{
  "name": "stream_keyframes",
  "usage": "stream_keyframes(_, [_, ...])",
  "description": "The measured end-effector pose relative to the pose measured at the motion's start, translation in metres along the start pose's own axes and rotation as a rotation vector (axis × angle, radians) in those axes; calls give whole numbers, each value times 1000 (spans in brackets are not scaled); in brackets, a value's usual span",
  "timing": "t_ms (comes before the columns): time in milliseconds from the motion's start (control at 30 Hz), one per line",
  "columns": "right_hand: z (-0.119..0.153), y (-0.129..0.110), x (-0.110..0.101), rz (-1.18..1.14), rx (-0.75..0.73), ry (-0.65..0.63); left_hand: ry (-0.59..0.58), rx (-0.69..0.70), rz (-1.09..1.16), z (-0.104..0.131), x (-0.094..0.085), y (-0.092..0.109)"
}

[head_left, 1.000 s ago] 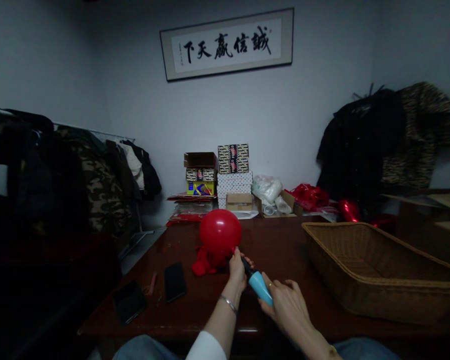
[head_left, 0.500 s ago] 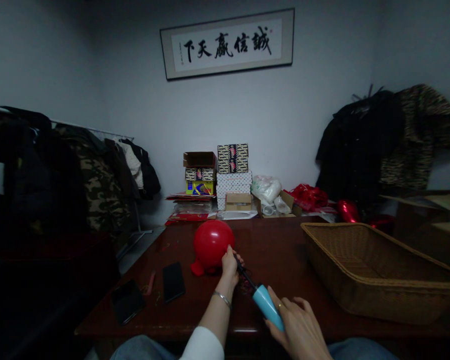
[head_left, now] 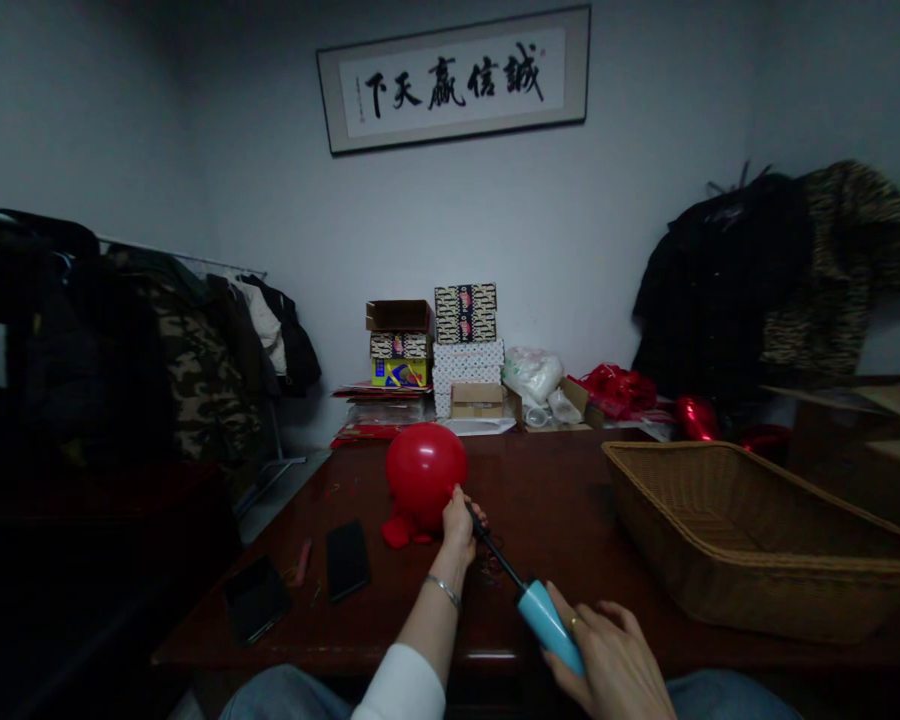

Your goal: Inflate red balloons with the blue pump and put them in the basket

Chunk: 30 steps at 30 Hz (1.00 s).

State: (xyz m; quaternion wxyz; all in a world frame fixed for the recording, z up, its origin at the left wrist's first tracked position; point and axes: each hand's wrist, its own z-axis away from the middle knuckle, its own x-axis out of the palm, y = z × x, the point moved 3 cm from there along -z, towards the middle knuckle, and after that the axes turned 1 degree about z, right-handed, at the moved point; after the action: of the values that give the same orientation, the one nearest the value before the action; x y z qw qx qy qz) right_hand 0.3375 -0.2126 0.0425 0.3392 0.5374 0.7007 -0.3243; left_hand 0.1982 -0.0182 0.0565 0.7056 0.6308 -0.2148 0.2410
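Observation:
A round, inflated red balloon (head_left: 425,470) stands just beyond my left hand (head_left: 461,522), whose fingers are closed around its neck and the black nozzle end of a balloon pump (head_left: 551,625). My right hand (head_left: 607,650) grips the pump's light-blue barrel, close to the table's front edge. A dark rod runs slantwise between the two hands. Flat red pieces, likely uninflated balloons (head_left: 396,532), lie under the balloon's lower left side. The exact joint of neck and nozzle is covered by my left fingers.
A large wicker basket (head_left: 720,560) stands on the right of the dark wooden table (head_left: 555,490). Left of the balloon lie a black phone (head_left: 347,562) and a dark flat case (head_left: 257,600). Stacked boxes (head_left: 466,375), a plastic bag (head_left: 532,375) and red items (head_left: 616,393) line the back.
My right hand has drawn the blue barrel down and to the right, so more dark rod shows. The balloon sits slightly higher. My left hand keeps its grip in nearly the same place.

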Motion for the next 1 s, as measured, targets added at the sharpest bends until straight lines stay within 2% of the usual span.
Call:
stream_keyframes(300, [-47,-19,-2,15,69,-102,-14,-44,1,13,9,-14])
stream_keyframes(433, [-57,-22,2,22,81,-109,-21,-40,-7,11,9,-16])
stream_keyframes(733, [-37,-20,2,1,57,-65,-11,-37,-16,5,5,-5])
stream_keyframes(1000, [-5,-1,-4,2,-21,37,-18,-20,4,-1,5,6])
